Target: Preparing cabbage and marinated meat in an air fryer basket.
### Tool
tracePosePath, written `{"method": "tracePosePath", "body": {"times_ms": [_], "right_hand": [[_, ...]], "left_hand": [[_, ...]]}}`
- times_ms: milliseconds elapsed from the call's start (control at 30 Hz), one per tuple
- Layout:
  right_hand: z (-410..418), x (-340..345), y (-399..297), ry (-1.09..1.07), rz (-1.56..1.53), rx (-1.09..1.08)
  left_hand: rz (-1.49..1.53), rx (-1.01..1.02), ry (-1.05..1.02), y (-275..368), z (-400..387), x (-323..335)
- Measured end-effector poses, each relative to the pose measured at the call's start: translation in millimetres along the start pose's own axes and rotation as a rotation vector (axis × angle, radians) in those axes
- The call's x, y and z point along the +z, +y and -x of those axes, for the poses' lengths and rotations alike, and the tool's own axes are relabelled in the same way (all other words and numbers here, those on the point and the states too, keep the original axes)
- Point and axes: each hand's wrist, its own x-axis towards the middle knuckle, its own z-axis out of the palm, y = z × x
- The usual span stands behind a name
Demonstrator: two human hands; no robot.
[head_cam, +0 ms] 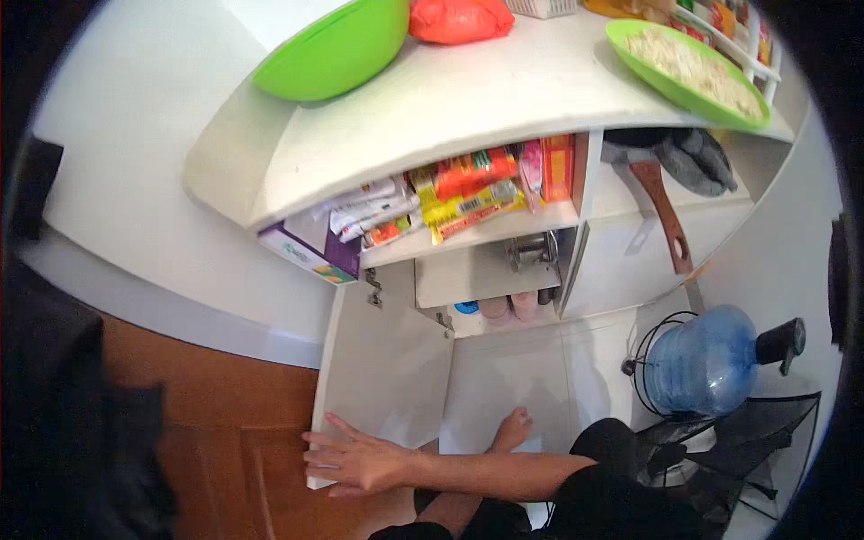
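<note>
My right hand (364,462) lies against the free edge of an open white cabinet door (385,371), with its fingers spread and not closed around it. The forearm reaches across from the right. My left hand cannot be made out; a bare limb shows partly under the right forearm. Behind the door, the lower cabinet holds a metal hand-cranked machine (533,251) on its shelf. Below that stand pinkish containers (523,306) and a blue round lid (466,308). Colourful food packets (472,175) fill the shelf above, beside a purple box (310,250).
On the countertop (513,81) are a green basin (337,54), a red bag (461,19) and a green plate of pale food pieces (695,74). A wooden pan handle (665,216) juts from the right shelf. A blue water bottle (705,361) with a black pump and a bare foot (516,428) are below.
</note>
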Motion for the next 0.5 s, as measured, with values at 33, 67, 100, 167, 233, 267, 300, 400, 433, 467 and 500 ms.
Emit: {"method": "tracePosePath", "body": {"times_ms": [33,67,100,167,233,267,300,400,433,467,500], "right_hand": [[-3.8,3.2,-3.3,-0.006,0.011,0.034],[-6.9,-0.2,-9.2,-0.015,0.027,0.083],[-12.6,-9.5,-18.0,-0.021,0.024,0.098],[-19.8,-35.1,-38.5,-0.342,0.132,0.323],[-12.1,-53.7,-50.9,-0.311,0.114,0.370],[-3.3,-69.5,-56.1,-0.365,0.125,0.443],[5.7,-82.3,-63.2,-0.415,0.136,0.526],[39.5,-106.7,-80.0,-0.164,0.268,0.662],[39.9,-123.1,-84.6,-0.161,0.271,0.668],[39.8,-141.4,-85.3,-0.177,0.215,0.837],[37.8,-164.6,-89.6,-0.187,0.159,1.009]], "left_hand": [[-0.046,0.053,-0.001,-1.9,15.7,5.9],[-0.039,0.047,-0.011,6.0,35.5,9.9],[-0.022,-0.052,-0.047,12.9,53.9,13.0],[-0.011,-0.167,-0.102,25.8,95.5,24.3],[-0.183,-0.335,-0.120,36.9,124.8,36.5],[-0.183,-0.332,-0.133,49.5,136.9,42.5],[-0.197,-0.274,-0.160,61.3,153.5,49.9],[-0.231,-0.092,-0.228,106.4,200.2,75.2],[-0.243,-0.034,-0.239,119.9,214.1,78.3],[-0.256,0.024,-0.247,133.4,227.4,79.7],[-0.271,0.085,-0.260,147.1,240.9,81.1]]}}
